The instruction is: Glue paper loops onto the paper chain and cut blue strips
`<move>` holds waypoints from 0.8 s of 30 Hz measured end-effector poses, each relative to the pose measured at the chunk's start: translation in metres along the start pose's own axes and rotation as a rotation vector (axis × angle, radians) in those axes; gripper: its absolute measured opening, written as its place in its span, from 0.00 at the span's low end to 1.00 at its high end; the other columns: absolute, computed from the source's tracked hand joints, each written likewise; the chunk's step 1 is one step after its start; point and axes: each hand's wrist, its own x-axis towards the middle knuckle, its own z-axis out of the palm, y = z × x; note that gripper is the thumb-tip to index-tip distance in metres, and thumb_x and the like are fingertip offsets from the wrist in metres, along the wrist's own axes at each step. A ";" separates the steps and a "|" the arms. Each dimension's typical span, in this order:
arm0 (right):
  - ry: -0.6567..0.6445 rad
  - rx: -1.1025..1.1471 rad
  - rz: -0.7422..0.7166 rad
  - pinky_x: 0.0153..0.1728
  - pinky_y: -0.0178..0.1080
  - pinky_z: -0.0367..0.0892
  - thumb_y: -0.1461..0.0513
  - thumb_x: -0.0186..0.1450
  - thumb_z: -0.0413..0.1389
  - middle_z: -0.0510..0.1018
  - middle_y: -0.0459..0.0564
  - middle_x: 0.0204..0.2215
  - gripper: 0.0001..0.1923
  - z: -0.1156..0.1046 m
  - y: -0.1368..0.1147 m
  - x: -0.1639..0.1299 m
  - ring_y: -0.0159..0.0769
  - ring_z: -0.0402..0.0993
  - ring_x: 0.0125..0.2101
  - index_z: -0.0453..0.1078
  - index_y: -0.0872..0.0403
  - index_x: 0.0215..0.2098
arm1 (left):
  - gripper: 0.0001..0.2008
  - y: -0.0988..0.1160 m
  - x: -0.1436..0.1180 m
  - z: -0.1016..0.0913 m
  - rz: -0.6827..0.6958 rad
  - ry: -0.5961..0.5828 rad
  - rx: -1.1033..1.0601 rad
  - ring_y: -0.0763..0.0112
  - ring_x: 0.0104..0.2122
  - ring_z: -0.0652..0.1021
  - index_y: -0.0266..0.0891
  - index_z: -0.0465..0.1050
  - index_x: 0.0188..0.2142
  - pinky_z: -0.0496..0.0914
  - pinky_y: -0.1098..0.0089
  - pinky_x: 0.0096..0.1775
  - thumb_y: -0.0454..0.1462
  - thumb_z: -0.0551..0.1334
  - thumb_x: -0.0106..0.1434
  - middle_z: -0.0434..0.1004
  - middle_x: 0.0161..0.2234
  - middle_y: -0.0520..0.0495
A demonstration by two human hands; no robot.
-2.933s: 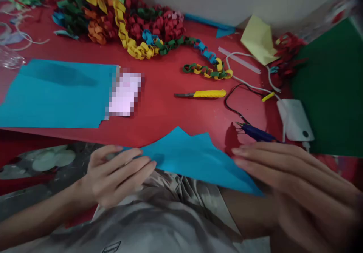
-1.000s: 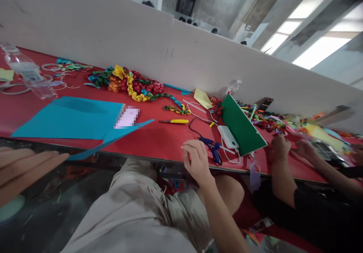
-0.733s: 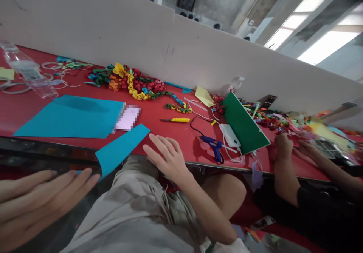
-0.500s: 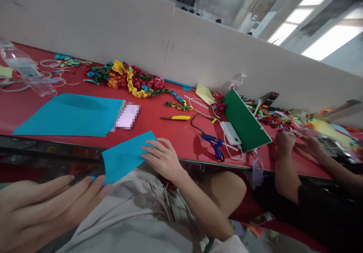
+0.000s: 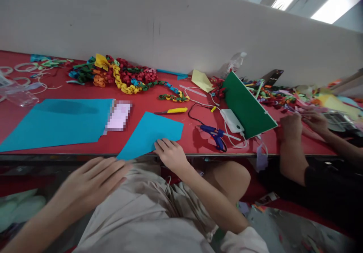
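A blue sheet of paper lies at the table's front edge, its near part reaching past the edge. My left hand is at the sheet's near left corner, fingers pressed together over it. My right hand grips the near right side, fingertips on top and thumb hidden. Just behind the sheet is a yellow-handled craft knife. To the left lies a larger pile of blue paper, with a blurred-out pink item against its right side.
A blue glue gun, white power strip and leaning green board stand to the right, with cords around them. Paper chains are heaped against the partition. A plastic bottle lies left. Another person's hands work at far right.
The blue sheet has moved from above my lap forward onto the table, flatter now. Both hands went with it, my left hand moving right. The camera view has shifted as well.
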 end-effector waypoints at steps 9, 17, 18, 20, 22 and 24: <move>-0.175 -0.106 0.303 0.56 0.57 0.66 0.70 0.74 0.44 0.74 0.68 0.62 0.24 0.000 0.111 0.083 0.54 0.69 0.60 0.66 0.59 0.66 | 0.26 0.016 0.060 0.093 -0.046 -0.314 0.015 0.49 0.68 0.68 0.44 0.65 0.70 0.64 0.48 0.65 0.45 0.56 0.76 0.65 0.71 0.41; -0.208 -0.139 0.378 0.53 0.53 0.69 0.70 0.74 0.43 0.78 0.69 0.51 0.28 0.009 0.125 0.098 0.53 0.75 0.50 0.61 0.62 0.70 | 0.23 0.019 0.075 0.100 -0.180 -0.317 0.022 0.44 0.68 0.68 0.43 0.71 0.65 0.69 0.45 0.61 0.46 0.57 0.75 0.65 0.70 0.38; -0.165 -0.119 0.379 0.49 0.50 0.71 0.69 0.74 0.44 0.78 0.66 0.50 0.29 0.001 0.122 0.093 0.52 0.76 0.49 0.59 0.60 0.72 | 0.23 0.019 0.078 0.102 -0.190 -0.316 0.008 0.43 0.69 0.67 0.41 0.72 0.64 0.67 0.44 0.63 0.46 0.56 0.75 0.63 0.71 0.37; -0.086 -0.008 0.368 0.40 0.42 0.73 0.66 0.74 0.46 0.80 0.61 0.48 0.29 -0.015 0.119 0.082 0.47 0.78 0.43 0.57 0.55 0.73 | 0.23 0.019 0.085 0.106 -0.201 -0.313 -0.022 0.42 0.71 0.63 0.39 0.74 0.62 0.64 0.42 0.66 0.47 0.55 0.76 0.60 0.72 0.37; -0.039 0.138 0.344 0.35 0.38 0.73 0.64 0.75 0.47 0.81 0.57 0.47 0.28 -0.028 0.116 0.069 0.41 0.79 0.37 0.58 0.52 0.72 | 0.24 0.019 0.093 0.111 -0.221 -0.319 -0.045 0.40 0.72 0.60 0.37 0.74 0.62 0.63 0.40 0.66 0.48 0.55 0.76 0.60 0.72 0.37; -0.032 0.290 0.311 0.36 0.37 0.74 0.64 0.76 0.48 0.82 0.55 0.48 0.26 -0.035 0.115 0.055 0.39 0.80 0.37 0.61 0.51 0.71 | 0.24 0.019 0.101 0.115 -0.245 -0.340 -0.058 0.39 0.72 0.61 0.39 0.71 0.65 0.64 0.39 0.66 0.47 0.54 0.76 0.61 0.72 0.37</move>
